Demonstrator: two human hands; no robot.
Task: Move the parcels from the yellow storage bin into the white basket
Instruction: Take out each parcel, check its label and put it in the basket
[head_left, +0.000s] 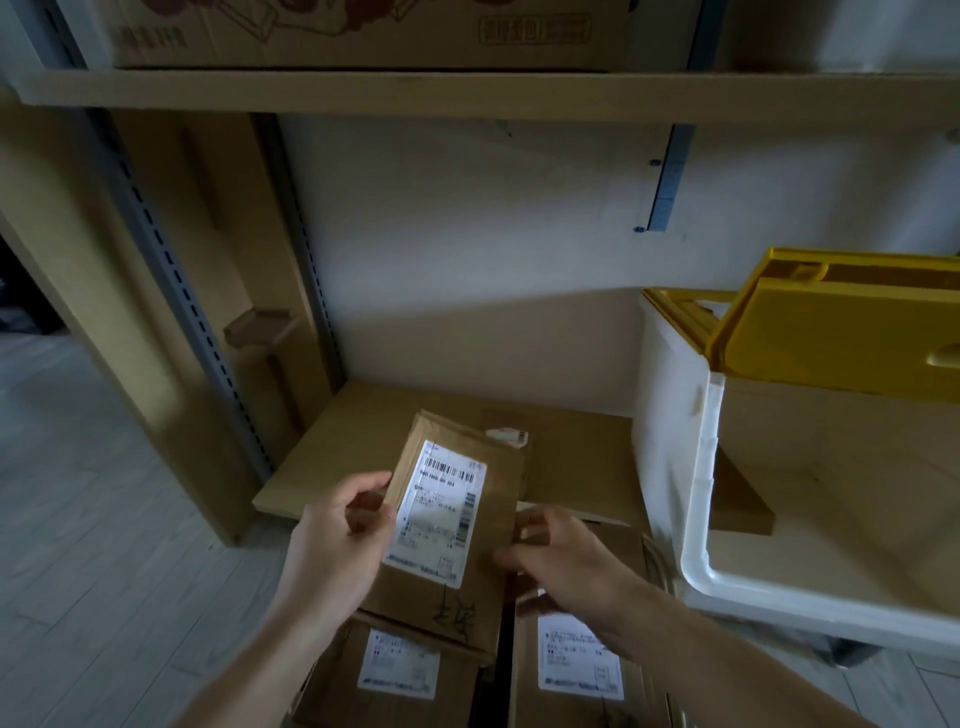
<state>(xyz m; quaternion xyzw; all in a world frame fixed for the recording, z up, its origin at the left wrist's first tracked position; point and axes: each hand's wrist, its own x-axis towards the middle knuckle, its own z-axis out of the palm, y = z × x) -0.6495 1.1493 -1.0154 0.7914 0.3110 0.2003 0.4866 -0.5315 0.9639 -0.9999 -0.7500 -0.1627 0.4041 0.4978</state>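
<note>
The left hand (340, 540) pinches a flat brown paper parcel (457, 519) bearing a white barcode label (436, 512), while the right hand (561, 564), fingers loosely curled, touches its edge.

Parcels in brown paper, counted: three; one raised (447, 519), one lower left (395, 670), one lower right (576, 670).
White shipping labels, seen on parcels: three; one per parcel, first on the raised parcel (439, 512).
Hands, counted: two; left hand (337, 540), right hand (561, 561).
Storage bins, white body with yellow lid: one (691, 467).
Yellow lids, stood open: one (841, 332).
Printed cardboard cartons on upper shelf: one (363, 36).
Shelf boards, counted: two; upper (467, 93), lower (571, 452).
Metal slotted uprights, counted: two (171, 260), (306, 249).
Small red-and-white stickers on lower shelf board: one (511, 435).
</note>
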